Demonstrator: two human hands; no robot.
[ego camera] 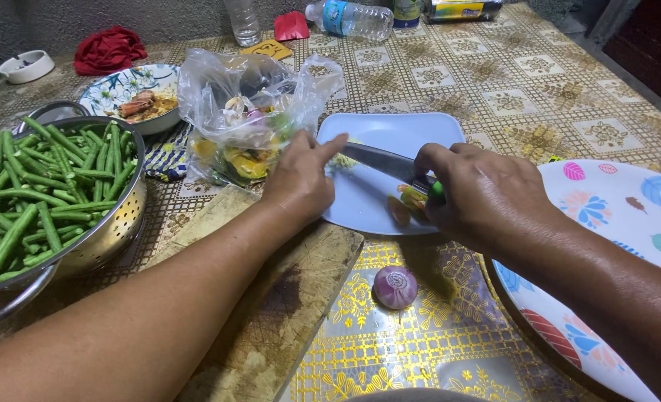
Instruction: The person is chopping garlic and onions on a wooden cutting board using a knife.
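The right hand (pixel 487 193) is closed around the green handle of a knife (pixel 379 160), fingers curled tight, with a small greenish-red vegetable piece (pixel 409 202) tucked under its fingertips. The knife's long axis runs from that handle up and to the left, the blade lying low over the pale blue square plate (pixel 390 134), its tip pointing at the left hand (pixel 301 179). The left hand is loosely spread, forefinger stretched out to touch the blade near its tip, the other fingers bent down at the plate's left edge.

Just behind the left hand sits a crumpled clear plastic bag (pixel 248 112) holding yellow and green vegetable pieces. Under the left forearm lies a worn wooden cutting board (pixel 286 313). A peeled purple shallot (pixel 395 286) rests on the bench (pixel 509 82) in front of the plate. To the left, a metal colander (pixel 111 231) holds green beans (pixel 33 193). At the right stands a large round floral plate (pixel 628 216). At the far edge lies a clear plastic bottle (pixel 349 18) on its side, with a blue label.
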